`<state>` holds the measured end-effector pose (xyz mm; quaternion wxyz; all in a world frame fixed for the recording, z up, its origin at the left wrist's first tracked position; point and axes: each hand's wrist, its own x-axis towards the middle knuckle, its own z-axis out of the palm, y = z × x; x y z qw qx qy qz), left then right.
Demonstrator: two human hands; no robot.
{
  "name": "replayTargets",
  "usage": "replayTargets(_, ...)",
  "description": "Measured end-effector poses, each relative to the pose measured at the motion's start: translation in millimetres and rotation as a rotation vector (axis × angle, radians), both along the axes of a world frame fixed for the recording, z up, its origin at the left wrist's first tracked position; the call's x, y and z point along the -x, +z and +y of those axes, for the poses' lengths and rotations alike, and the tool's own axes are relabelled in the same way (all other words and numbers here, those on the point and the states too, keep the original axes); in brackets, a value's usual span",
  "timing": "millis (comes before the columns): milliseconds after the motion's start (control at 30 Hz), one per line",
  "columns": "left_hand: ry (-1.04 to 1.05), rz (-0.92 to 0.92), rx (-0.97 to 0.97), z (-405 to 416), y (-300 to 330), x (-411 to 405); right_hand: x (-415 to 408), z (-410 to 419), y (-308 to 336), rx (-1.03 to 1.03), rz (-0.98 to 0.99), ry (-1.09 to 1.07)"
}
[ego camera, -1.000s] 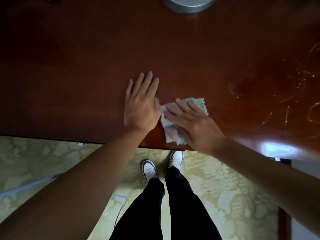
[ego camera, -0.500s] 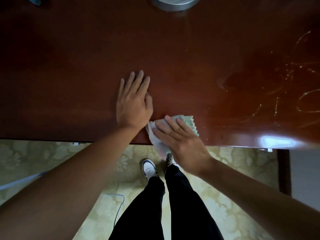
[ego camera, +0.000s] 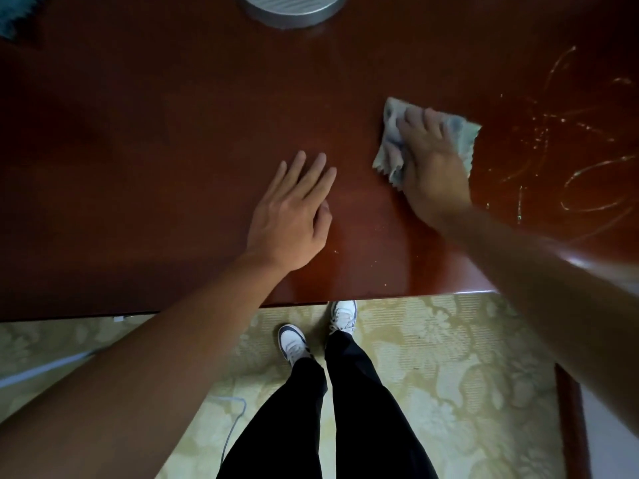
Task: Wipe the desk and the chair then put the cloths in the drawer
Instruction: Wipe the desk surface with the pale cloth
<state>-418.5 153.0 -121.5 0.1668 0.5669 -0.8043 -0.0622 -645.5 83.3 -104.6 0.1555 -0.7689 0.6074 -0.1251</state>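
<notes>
1. Your right hand lies flat with the fingers spread, pressing the cloth onto the desk; it is not clenched around the fabric but bears down on it from above.
2. Your left hand rests open, palm down, fingers together and extended, directly on the bare wood nearer the front edge. It holds nothing and sits apart from the cloth.
3. The cloth is pale and greenish with a zigzag edge, and it shows on either side of your right hand, on the right half of the desk.
4. Just beyond the cloth to the right, the shiny streaks catch the light. I judge that patch as unwiped.
5. Further out, a round metal object stands at the far edge, and something bluish sits at the far left corner; too dark to identify.
6. Below the desk edge are your shoes and the patterned carpet.
7. As for progress, you look to be in mid-wipe on the desk. No chair or drawer is visible, so those steps seem left to do.
</notes>
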Motion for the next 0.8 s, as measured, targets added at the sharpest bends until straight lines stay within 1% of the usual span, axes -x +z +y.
replayTargets(67, 0.015, 0.018, 0.009, 0.2, 0.6, -0.6, -15.2, 43.5, -1.5, 0.012, -0.02, 0.072)
replayTargets(133, 0.015, 0.036, -0.002, 0.3, 1.6, 0.1, -24.1, 88.8, -2.9, 0.033, -0.002, 0.232)
replayTargets(200, 0.013, 0.045, -0.014, 1.2, 2.1, -0.5, -16.5, 98.2, -3.8, 0.03, 0.03, 0.357)
replayTargets(233, 0.014, 0.051, -0.018, 1.5, 2.5, -0.4, -8.8, 86.3, -3.9, 0.028, 0.052, 0.354)
replayTargets(267, 0.013, 0.055, -0.021, 0.2, 3.0, -0.6, -1.9, 68.3, -4.7, 0.038, 0.071, 0.296)
replayTargets(367, 0.015, 0.063, -0.025, 0.0, 2.3, -0.7, 12.9, 7.7, -2.1, 0.039, 0.111, 0.014)
replayTargets(400, 0.016, 0.066, -0.023, 0.3, 2.1, -0.7, 15.2, -7.5, -1.1, 0.013, 0.119, -0.045)
replayTargets(467, 0.014, 0.073, -0.011, 0.4, 1.4, -0.5, 11.4, -17.5, -4.1, -0.006, 0.136, -0.069)
replayTargets(533, 0.015, 0.082, 0.012, -0.4, 0.3, -0.5, -2.4, 3.4, -7.2, 0.034, 0.181, -0.016)
replayTargets(567, 0.017, 0.089, 0.019, -0.7, -0.2, -0.5, -11.5, 25.8, -9.0, 0.062, 0.173, 0.04)
replayTargets(700, 0.027, 0.115, 0.016, 0.3, 1.0, -0.3, -49.3, 146.4, -6.0, 0.054, 0.079, 0.304)
replayTargets(733, 0.027, 0.119, 0.013, 0.7, 1.1, -0.4, -50.6, 158.1, -3.1, 0.063, 0.071, 0.352)
replayTargets(800, 0.025, 0.126, 0.016, 1.3, 1.4, -0.4, -43.6, 146.7, -0.6, 0.057, 0.07, 0.376)
